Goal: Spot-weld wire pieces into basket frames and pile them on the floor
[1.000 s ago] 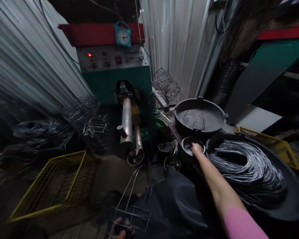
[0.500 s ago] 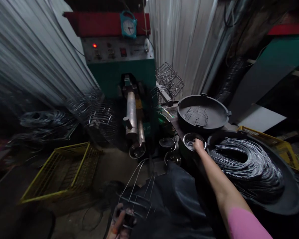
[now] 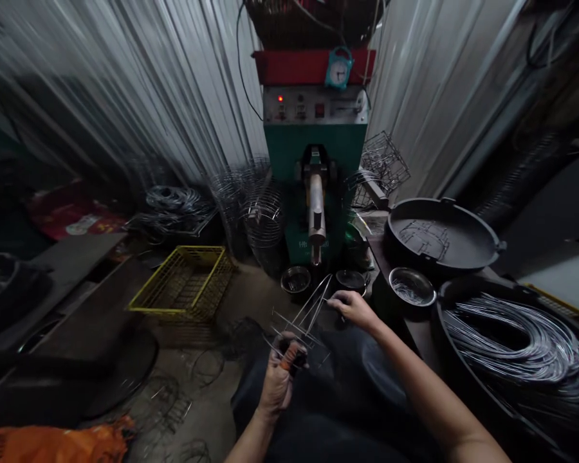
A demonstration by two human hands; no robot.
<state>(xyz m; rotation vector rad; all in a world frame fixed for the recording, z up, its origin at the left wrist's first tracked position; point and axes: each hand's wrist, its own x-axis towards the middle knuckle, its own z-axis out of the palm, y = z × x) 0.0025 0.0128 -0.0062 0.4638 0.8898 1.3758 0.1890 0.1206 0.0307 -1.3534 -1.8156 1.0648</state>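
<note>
My left hand [image 3: 282, 373] is closed around the lower end of a wire frame [image 3: 305, 323], which has long bent rods and thin crossbars and tilts up over my lap. An orange wrap shows on a finger. My right hand [image 3: 354, 308] pinches what looks like a short piece of wire beside the frame's upper rods; its fingertips are close to them, and whether they touch I cannot tell. In front stands a green machine [image 3: 313, 138] with a metal arm [image 3: 316, 206] reaching toward the frame. To the right, a steel bowl [image 3: 412, 287] holds short wire pieces.
A big black pan [image 3: 468, 247] has a few wire parts in it. Nearer, a black tub [image 3: 446, 334] holds a thick bundle of wire [image 3: 525, 341]. Two small bowls sit under the machine's arm. A yellow crate [image 3: 147, 308] and loose wire rings [image 3: 207, 370] are on the floor at left.
My right hand has left the steel bowl and moved left to the wire frame. The left hand has raised the frame. My view has swung left.
</note>
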